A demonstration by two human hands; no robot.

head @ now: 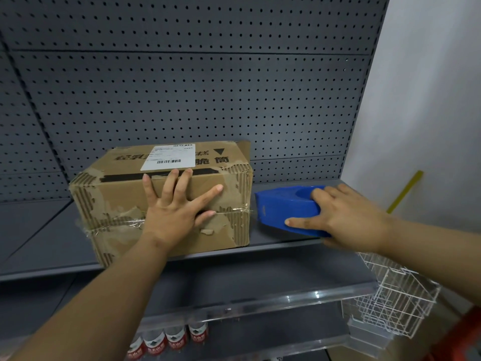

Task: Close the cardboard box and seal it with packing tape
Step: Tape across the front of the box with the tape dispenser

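Resting on the grey shelf point(39, 230) against the pegboard, the cardboard box point(112, 204) sat left of centre with its top flaps folded down. Torn facing and remnants of old clear tape crossed its front. The left hand point(171, 209) lay flat on that front face, fingers straight and spread, tips reaching the top edge, holding nothing. On the top panel, a white shipping label point(169, 157) carried barcodes too small to read; beside it, black print read "脆筒" below a solid triangle. Just beside the box's right end, the blue tape dispenser point(281, 204) stood on the shelf, with the right hand point(346, 214) curled round it, thumb along its side. Judged step: flaps closed, box steadied, sealing not yet begun. The next move called for lifting the dispenser to the top seam and anchoring the tape end there.
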